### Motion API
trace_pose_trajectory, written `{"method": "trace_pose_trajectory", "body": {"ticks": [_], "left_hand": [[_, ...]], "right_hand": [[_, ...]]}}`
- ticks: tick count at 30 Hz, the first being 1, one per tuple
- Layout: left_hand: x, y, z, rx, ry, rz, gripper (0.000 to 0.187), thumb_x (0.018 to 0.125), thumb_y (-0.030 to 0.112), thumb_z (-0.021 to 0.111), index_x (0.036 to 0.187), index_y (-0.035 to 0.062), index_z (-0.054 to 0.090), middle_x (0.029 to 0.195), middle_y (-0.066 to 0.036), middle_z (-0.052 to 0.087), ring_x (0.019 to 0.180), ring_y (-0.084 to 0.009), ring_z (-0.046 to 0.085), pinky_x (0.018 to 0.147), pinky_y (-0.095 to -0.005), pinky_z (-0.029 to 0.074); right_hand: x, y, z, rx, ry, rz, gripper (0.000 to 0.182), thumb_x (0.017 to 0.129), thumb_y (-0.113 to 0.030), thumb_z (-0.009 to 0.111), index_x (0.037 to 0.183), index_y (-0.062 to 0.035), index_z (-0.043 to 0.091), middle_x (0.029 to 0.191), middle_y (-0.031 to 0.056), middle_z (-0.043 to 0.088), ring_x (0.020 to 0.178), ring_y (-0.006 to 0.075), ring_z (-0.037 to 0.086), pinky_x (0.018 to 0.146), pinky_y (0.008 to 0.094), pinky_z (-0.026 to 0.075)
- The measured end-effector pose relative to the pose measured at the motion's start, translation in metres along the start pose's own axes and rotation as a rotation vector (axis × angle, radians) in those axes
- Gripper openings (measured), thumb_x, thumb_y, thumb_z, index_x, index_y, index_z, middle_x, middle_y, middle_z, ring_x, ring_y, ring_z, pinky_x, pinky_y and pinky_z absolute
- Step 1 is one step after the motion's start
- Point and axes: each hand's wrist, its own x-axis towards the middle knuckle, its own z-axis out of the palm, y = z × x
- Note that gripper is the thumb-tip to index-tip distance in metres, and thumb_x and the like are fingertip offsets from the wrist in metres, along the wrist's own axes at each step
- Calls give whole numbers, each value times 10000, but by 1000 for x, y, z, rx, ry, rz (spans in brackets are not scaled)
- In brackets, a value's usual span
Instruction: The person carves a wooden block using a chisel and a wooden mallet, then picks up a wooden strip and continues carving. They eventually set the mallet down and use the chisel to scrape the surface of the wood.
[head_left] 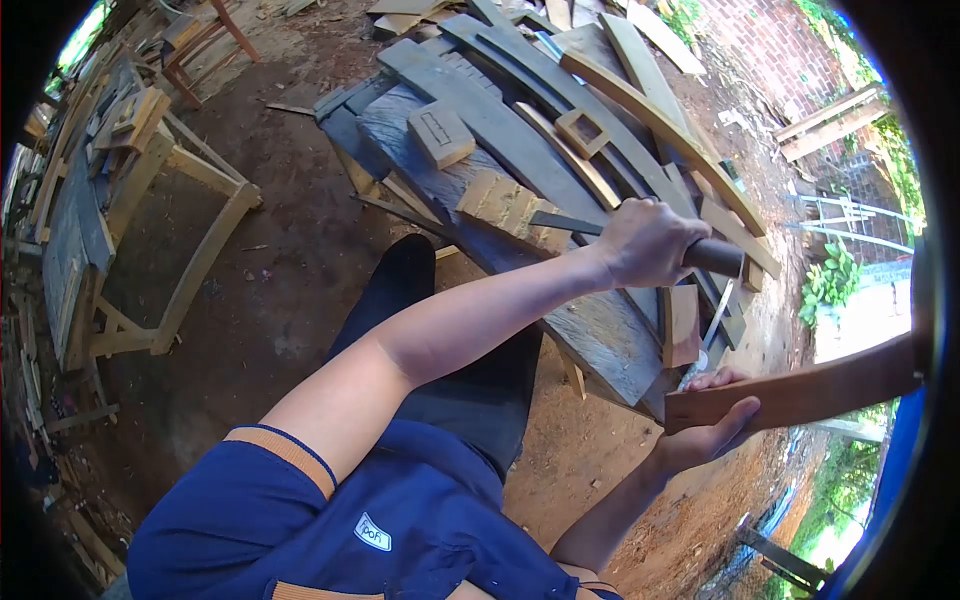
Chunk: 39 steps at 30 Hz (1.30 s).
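My left hand point(650, 240) is closed around a tool with a thick dark handle point(716, 257). Its flat dark blade point(566, 222) points left, and its tip overlaps a light, notched wood block point(510, 208) on the workbench. Lower right, my right hand point(708, 435) grips the near end of a long reddish-brown piece of wood point(810, 388), thumb on the near side and fingertips on the far side. That piece runs out to the right edge of the view. Between the hands, a short wood block point(681, 325) stands at the bench edge.
The cluttered workbench point(610, 345) bears long planks point(660, 130), a rectangular block point(440, 133) and a small frame-like piece point(581, 133). Another wooden bench point(205, 265) stands at left, a chair point(208, 50) behind it. A brick wall point(765, 45) is upper right.
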Motion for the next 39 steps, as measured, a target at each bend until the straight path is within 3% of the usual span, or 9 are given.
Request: {"method": "trace_pose_trajectory", "body": {"ticks": [5, 7, 9, 13, 19, 23, 27, 33, 39], "left_hand": [[-7, -4, 5, 29, -85, -26, 240, 699, 220, 759, 923, 177, 683, 688, -107, 675, 669, -313, 688, 614, -417, 544], [-5, -7, 0, 20, -26, 7, 254, 700, 212, 761, 940, 180, 684, 703, -106, 677, 674, -307, 687, 604, -415, 537], [-7, -7, -4, -17, 40, 4, 260, 697, 214, 765, 940, 180, 681, 727, -96, 683, 689, -299, 686, 606, -410, 533], [-2, -7, -18, -38, 16, -64, 279, 677, 209, 773, 933, 160, 674, 750, -102, 683, 712, -311, 679, 620, -402, 534], [-5, -12, -27, -113, 157, 14, 277, 680, 190, 754, 932, 117, 665, 756, -124, 677, 727, -331, 676, 644, -394, 542], [6, -26, -36, -209, 286, -37, 189, 692, 176, 713, 864, 126, 654, 724, -113, 669, 666, -304, 680, 625, -382, 545], [-1, -33, -78, -475, 442, -109, 63, 743, 74, 654, 751, 50, 596, 570, -17, 593, 491, -98, 583, 471, -283, 473], [-15, -66, -113, -804, 739, -255, 110, 821, 40, 627, 809, 61, 519, 534, 30, 472, 375, -58, 431, 354, -223, 374], [-21, -69, -121, -863, 802, -254, 120, 826, 35, 622, 824, 63, 506, 488, 6, 427, 323, -93, 380, 335, -262, 321]], "right_hand": [[-23, 15, 1, -268, -110, 269, 250, 991, -308, 524, 1033, -62, 523, 786, 46, 537, 588, 107, 511, 514, 243, 428], [-23, 22, -8, -162, -88, 277, 490, 993, -260, 517, 1384, 2, 381, 816, 48, 544, 627, 100, 513, 568, 237, 446], [-18, 29, -10, -50, -121, 197, 466, 989, -237, 526, 1365, 4, 396, 822, 48, 548, 627, 102, 514, 580, 234, 445], [-24, 30, 12, -150, -237, 254, 273, 1000, -331, 502, 998, -59, 530, 773, 39, 542, 575, 108, 512, 533, 239, 445], [-10, 20, 16, 150, -124, 34, 319, 982, -251, 549, 1211, -47, 462, 777, 40, 528, 570, 110, 506, 514, 237, 436], [-8, 23, 12, -273, -301, 249, 440, 977, -234, 558, 1347, -46, 410, 733, 34, 523, 548, 103, 497, 490, 234, 432], [-19, 65, -3, -295, -339, 406, 555, 959, -225, 576, 1417, -22, 337, 803, 53, 532, 638, 97, 520, 547, 281, 466], [-28, 108, -1, -686, -530, 74, 525, 964, -272, 537, 1440, -144, 356, 1169, 207, 632, 1013, 369, 653, 849, 426, 483], [-26, 122, -8, -773, -500, 248, 521, 967, -314, 521, 1443, -177, 358, 1112, 206, 652, 981, 360, 657, 810, 430, 495]]}}
